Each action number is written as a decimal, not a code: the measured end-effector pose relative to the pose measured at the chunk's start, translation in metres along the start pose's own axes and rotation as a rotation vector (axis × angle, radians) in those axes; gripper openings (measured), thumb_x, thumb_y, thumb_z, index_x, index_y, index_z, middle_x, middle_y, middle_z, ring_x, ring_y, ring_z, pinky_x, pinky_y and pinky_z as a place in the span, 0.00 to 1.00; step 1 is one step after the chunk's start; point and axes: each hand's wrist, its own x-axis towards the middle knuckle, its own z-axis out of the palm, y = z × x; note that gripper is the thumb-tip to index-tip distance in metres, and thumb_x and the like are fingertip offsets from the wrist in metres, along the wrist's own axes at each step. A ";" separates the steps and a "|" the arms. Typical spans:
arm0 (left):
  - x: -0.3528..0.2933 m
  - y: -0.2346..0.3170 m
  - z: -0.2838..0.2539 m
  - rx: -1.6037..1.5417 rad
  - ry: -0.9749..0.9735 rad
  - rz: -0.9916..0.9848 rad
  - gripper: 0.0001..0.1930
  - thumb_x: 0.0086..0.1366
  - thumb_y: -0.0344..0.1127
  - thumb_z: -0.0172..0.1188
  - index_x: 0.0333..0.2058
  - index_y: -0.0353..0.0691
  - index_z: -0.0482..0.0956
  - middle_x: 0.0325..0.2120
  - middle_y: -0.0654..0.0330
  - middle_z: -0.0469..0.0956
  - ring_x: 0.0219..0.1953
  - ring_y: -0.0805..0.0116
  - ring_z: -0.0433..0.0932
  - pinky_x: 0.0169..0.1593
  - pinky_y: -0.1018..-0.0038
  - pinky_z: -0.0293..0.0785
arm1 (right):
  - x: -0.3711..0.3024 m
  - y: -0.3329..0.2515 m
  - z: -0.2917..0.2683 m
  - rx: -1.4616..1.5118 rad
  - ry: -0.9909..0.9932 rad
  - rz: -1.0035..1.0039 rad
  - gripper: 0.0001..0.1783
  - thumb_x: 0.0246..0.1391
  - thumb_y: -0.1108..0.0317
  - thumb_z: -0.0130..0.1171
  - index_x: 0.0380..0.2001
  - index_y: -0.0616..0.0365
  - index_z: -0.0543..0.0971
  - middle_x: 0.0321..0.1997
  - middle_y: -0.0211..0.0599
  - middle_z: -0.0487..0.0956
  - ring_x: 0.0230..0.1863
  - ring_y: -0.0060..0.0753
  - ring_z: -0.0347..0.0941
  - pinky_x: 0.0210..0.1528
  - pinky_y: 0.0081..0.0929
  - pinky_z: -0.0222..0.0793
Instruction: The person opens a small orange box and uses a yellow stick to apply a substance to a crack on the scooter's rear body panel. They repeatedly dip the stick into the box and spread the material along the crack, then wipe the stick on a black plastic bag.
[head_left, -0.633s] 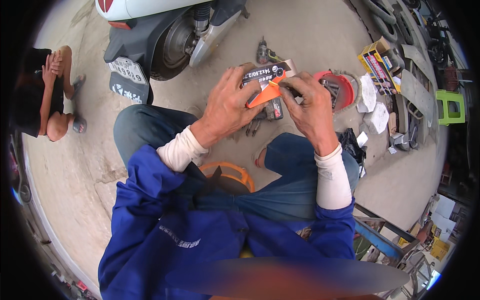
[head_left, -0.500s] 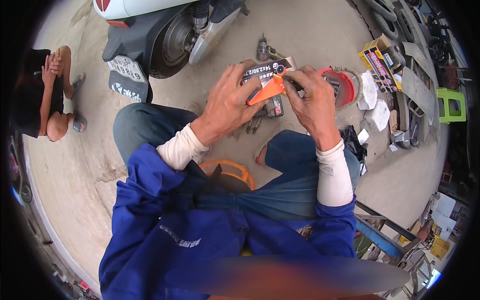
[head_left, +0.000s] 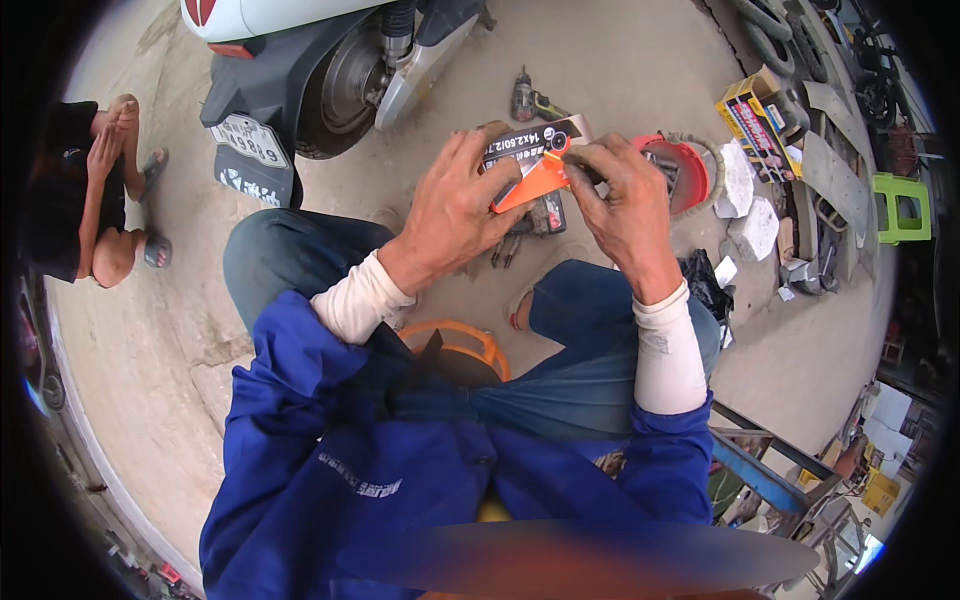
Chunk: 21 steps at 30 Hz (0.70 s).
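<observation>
A small printed cardboard box (head_left: 535,184), its orange panel nearer the person than its black one, is held aslant between the left hand (head_left: 453,203) and the right hand (head_left: 624,205).

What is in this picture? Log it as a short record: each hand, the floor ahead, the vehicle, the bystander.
Left hand: holds an orange-and-black box
Right hand: fingers at the box's right end; firmness of grip unclear
Floor ahead: drill beyond the box; red container to the right
Vehicle: scooter, rear end showing, upper left
Bystander: person at far left, hands together
</observation>
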 end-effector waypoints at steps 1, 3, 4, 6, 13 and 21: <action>0.000 0.000 -0.001 0.007 -0.003 -0.007 0.19 0.50 0.32 0.81 0.37 0.37 0.80 0.56 0.44 0.77 0.53 0.43 0.78 0.54 0.55 0.77 | -0.001 -0.002 0.001 0.029 0.003 0.000 0.09 0.58 0.73 0.71 0.42 0.60 0.87 0.38 0.40 0.82 0.36 0.43 0.82 0.39 0.33 0.77; -0.001 -0.001 0.001 -0.003 -0.002 -0.004 0.19 0.50 0.32 0.81 0.37 0.37 0.80 0.56 0.44 0.77 0.53 0.43 0.78 0.54 0.55 0.77 | -0.007 -0.003 0.004 0.081 -0.002 0.010 0.09 0.58 0.73 0.71 0.42 0.60 0.87 0.38 0.40 0.82 0.36 0.42 0.82 0.40 0.33 0.77; -0.001 -0.001 0.002 -0.009 -0.001 -0.003 0.19 0.50 0.32 0.81 0.37 0.38 0.80 0.56 0.44 0.77 0.53 0.43 0.78 0.55 0.55 0.77 | -0.005 -0.002 0.002 0.060 -0.013 0.027 0.09 0.58 0.73 0.71 0.42 0.59 0.87 0.39 0.41 0.83 0.37 0.45 0.82 0.40 0.36 0.77; 0.000 0.000 0.000 -0.011 -0.002 0.002 0.19 0.51 0.32 0.81 0.38 0.38 0.80 0.56 0.44 0.77 0.53 0.43 0.78 0.55 0.55 0.77 | 0.002 -0.001 -0.002 0.016 -0.028 0.062 0.09 0.58 0.71 0.70 0.42 0.58 0.87 0.42 0.44 0.84 0.38 0.51 0.83 0.41 0.43 0.79; -0.002 0.000 0.000 -0.001 -0.001 -0.009 0.19 0.51 0.32 0.81 0.38 0.37 0.80 0.56 0.45 0.77 0.53 0.43 0.78 0.55 0.55 0.76 | -0.003 -0.005 -0.003 0.010 -0.044 0.059 0.09 0.57 0.74 0.71 0.42 0.60 0.87 0.36 0.39 0.82 0.35 0.39 0.81 0.40 0.33 0.76; -0.003 0.002 0.000 -0.013 -0.044 -0.025 0.20 0.51 0.33 0.81 0.38 0.37 0.80 0.57 0.44 0.77 0.53 0.43 0.78 0.55 0.55 0.76 | 0.000 0.001 -0.004 0.057 -0.033 0.048 0.09 0.58 0.72 0.71 0.42 0.60 0.87 0.35 0.39 0.81 0.34 0.41 0.80 0.39 0.34 0.75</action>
